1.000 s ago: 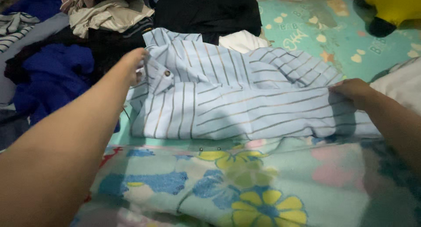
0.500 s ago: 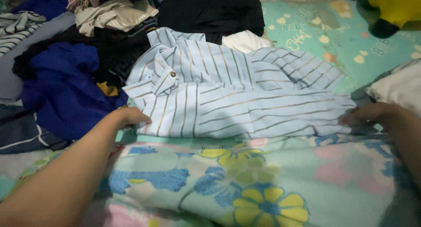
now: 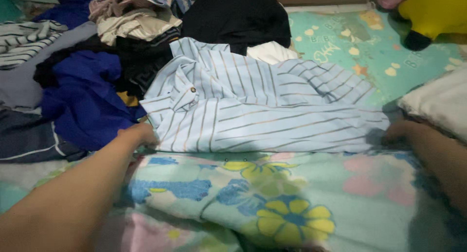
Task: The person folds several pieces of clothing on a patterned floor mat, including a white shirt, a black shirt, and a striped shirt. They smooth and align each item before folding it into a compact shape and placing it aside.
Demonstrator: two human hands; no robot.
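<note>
I am logging a pale striped shirt (image 3: 253, 111) lying flat on the floral sheet (image 3: 272, 198), my left hand (image 3: 138, 135) now dropped from collar to near corner, right hand (image 3: 401, 132) gripping the opposite hem, smoothing apparently under way.

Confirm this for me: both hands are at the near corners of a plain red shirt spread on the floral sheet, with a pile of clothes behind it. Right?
Not quite. The head view shows the shirt is light blue with thin stripes, not plain red. The rest holds: the left hand and right hand are at its near corners, it lies on the floral sheet, and the clothes pile sits behind it.
</note>
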